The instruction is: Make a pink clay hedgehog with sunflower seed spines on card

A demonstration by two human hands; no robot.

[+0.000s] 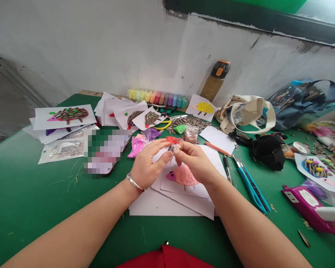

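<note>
I log a small, crumpled clear plastic packet [173, 148] held above the table's middle, pinched between the fingers of the left hand [146, 163] and right hand [195, 161]. Directly below lies a pink clay hedgehog [182, 175] on stacked white paper [145, 204]. A red scrap [174, 140] sits just beyond the packet; sunflower seeds [185, 123] lie farther on, across the green table [30, 193].

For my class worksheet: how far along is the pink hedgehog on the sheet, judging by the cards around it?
Done-looking: the hedgehog card at back left has seeds set on its body. In hand: the left hand and right hand pinch a small clear wrapper above the pink clay hedgehog. Remaining: its back shows no seeds, while loose sunflower seeds lie beyond.
</note>
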